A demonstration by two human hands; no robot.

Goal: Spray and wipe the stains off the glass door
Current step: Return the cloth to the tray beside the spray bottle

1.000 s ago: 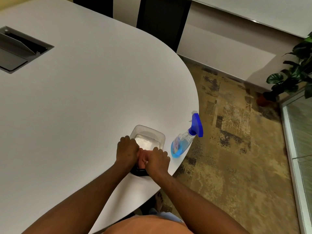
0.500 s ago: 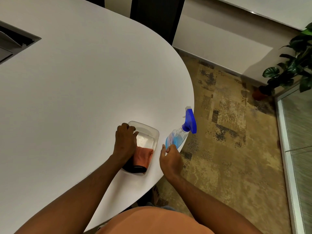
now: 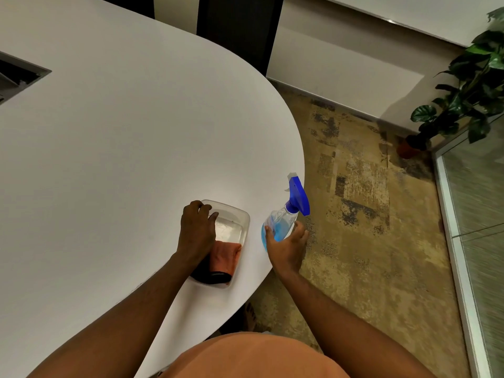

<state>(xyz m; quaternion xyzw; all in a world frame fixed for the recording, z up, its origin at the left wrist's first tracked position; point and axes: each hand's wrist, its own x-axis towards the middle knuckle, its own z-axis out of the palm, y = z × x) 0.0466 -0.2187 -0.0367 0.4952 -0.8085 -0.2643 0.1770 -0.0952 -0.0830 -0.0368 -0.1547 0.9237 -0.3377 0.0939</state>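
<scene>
A clear spray bottle (image 3: 281, 223) with blue liquid and a blue trigger head stands at the white table's right edge. My right hand (image 3: 285, 248) is open around its lower body, thumb on the left side, fingers spread on the right. My left hand (image 3: 196, 233) lies over the left rim of a clear plastic container (image 3: 242, 214), fingers curled on the rim. An orange cloth (image 3: 226, 257) lies folded in the container's near end, beside a black item (image 3: 210, 276). The glass door (image 3: 480, 214) runs along the right edge of view.
The white oval table (image 3: 136, 159) has a recessed cable hatch (image 3: 19, 75) at far left. A dark chair (image 3: 240, 25) stands behind the table. A potted plant (image 3: 469, 85) sits in the corner by the door. Patterned carpet (image 3: 368, 214) covers the floor between table and door.
My right hand left the container and moved right to the spray bottle, fingers now spread around it. My left hand slid to the container's left rim, uncovering the orange cloth.
</scene>
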